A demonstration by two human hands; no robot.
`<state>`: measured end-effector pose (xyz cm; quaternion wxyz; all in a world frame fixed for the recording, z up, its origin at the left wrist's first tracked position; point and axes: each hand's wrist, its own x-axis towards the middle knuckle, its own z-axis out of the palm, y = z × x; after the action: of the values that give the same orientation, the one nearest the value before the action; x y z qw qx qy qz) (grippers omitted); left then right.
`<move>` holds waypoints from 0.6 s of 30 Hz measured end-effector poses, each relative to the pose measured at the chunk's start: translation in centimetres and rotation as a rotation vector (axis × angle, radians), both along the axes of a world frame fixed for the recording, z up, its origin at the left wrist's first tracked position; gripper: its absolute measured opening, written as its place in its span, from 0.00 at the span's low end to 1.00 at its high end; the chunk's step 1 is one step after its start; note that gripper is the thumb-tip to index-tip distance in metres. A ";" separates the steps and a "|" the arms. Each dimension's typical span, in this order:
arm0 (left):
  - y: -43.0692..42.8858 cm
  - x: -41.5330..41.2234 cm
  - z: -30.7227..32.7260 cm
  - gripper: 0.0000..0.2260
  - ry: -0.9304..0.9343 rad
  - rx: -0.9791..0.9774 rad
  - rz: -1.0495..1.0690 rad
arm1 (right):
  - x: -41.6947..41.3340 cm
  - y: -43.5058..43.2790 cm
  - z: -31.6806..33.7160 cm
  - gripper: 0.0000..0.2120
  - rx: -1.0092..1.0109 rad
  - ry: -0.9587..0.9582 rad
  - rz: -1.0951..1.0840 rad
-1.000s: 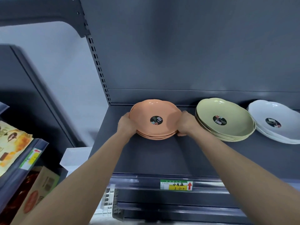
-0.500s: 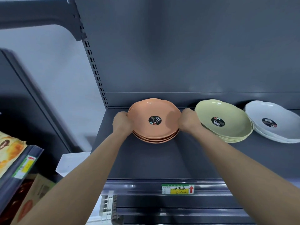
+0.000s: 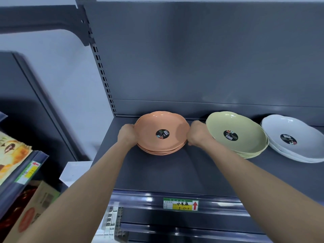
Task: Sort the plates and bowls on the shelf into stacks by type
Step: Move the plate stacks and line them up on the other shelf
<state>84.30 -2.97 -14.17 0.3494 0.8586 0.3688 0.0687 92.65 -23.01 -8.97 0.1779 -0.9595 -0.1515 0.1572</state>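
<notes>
A stack of orange scalloped plates (image 3: 163,125) with a black round sticker sits at the back left of the dark grey shelf (image 3: 166,172). My left hand (image 3: 127,135) grips the stack's left rim and my right hand (image 3: 197,135) grips its right rim. Just to the right stands a stack of pale green plates (image 3: 245,132), its left edge partly behind my right hand. Further right, cut by the frame edge, lies a stack of white plates (image 3: 301,139).
The shelf's back panel rises right behind the stacks, and a slotted upright (image 3: 103,76) stands at the back left. A price label (image 3: 180,204) marks the shelf's front rail. Packaged goods (image 3: 12,155) sit on a neighbouring shelf at the left.
Both hands have pushed the orange stack a little further back on the shelf, closer to the back panel. The green and white stacks have stayed put.
</notes>
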 end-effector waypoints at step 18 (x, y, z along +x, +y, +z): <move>-0.8 -0.5 0.5 0.15 0.021 0.007 0.116 | 0.3 -0.9 0.3 0.20 0.085 0.057 -0.016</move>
<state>83.83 -3.76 -13.70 0.3379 0.8376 0.4214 0.0812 92.96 -23.87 -8.65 0.2239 -0.9474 -0.1455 0.1764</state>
